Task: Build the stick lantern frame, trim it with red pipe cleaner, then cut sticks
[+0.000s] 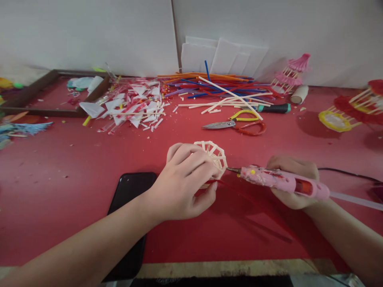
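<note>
My left hand (187,179) is closed around a small round frame of pale sticks (220,153), whose spoked ring shows past the fingers. The rest of the frame is hidden by the hand. A strip of red material (229,185) runs from beneath those fingers to the right. In my right hand (295,165) is a pink hot glue gun (269,178) with glue smears on its body and a clear glue stick in its rear. Its metal nozzle points left, at the edge of the stick frame; I cannot tell whether it touches.
Scissors (233,124), a utility knife (273,108), loose pale sticks (209,105) and coloured pipe cleaners (203,85) lie behind the hands. Paper scraps (134,103) and a brown frame (38,111) are back left. A phone (128,227) lies under my left forearm. Stick models (338,115) stand right.
</note>
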`<state>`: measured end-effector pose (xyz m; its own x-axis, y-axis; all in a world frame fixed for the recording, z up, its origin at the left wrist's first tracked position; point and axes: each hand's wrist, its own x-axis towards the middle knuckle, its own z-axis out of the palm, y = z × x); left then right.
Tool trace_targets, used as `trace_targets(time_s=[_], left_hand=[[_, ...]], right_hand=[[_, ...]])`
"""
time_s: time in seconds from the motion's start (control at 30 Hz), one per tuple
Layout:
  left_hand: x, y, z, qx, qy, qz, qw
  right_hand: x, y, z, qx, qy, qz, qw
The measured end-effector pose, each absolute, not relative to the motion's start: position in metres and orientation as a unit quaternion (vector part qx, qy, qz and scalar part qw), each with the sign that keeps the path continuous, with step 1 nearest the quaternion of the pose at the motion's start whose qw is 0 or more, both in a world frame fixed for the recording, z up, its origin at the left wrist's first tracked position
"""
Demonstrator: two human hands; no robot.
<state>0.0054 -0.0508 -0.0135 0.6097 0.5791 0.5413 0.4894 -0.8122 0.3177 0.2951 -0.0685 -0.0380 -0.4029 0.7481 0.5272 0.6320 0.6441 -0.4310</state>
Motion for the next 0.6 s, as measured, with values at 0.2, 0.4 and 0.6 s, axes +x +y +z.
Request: trace_targets(time_s=[0.2, 0.4, 0.6], left_hand=[[0.006, -0.051, -0.013, 0.894, 0.3, 0.326, 0.068], [0.004, -0.052, -0.013, 0.894, 0.301, 0.325, 0.067], [0.005, -0.052, -0.012, 0.895, 0.301, 0.322, 0.067]], right_hand=[[0.296, -0.069, -0.039, -0.425, -0.829, 0.079, 0.355], [0.296, -0.066, -0.036, -0.443, -0.823, 0.07, 0.348], [0.326, -0.056, -0.026, -0.5, -0.812, 0.064, 0.294]])
